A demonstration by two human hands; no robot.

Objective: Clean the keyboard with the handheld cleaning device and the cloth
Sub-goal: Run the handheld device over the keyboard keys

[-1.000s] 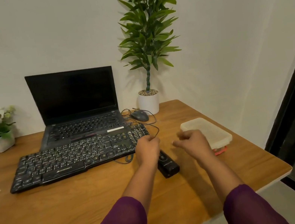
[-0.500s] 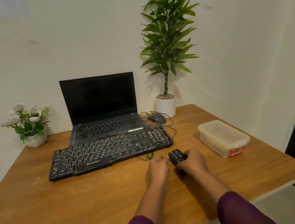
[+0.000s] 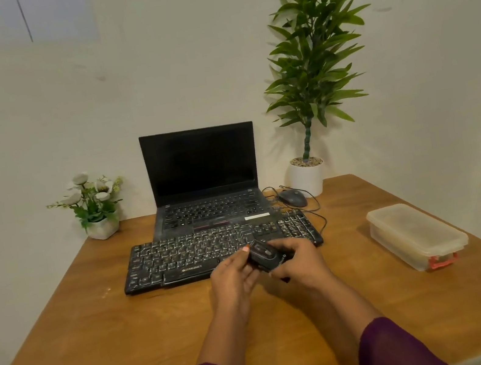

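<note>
Ok so barely started here tbh. I've got the handheld cleaning device (image 3: 266,256) up off the table (image 3: 102,351), in both hands, hovering at the near edge of the keyboard (image 3: 181,254), toward its right side. My right hand (image 3: 303,263) has its fingers curled round the body of the thing. My left hand (image 3: 234,280) is pinching the other end with the thumb up on top, like I'm fiddling with a switch or a cap, though I can't tell which from here. The keys look pretty grubby, pale specks and dust all over them, so I'd say none of the actual cleaning is done yet. What's left is basically everything: get the device going, run it along the rows, then wipe down with the cloth. Thing is, I can't see the cloth anywhere on the desk. Maybe it's inside the plastic container (image 3: 415,232) off to my right, but the lid's cloudy so no idea. Laptop (image 3: 200,163) and mouse (image 3: 293,198) sit right behind the keyboard.
</note>
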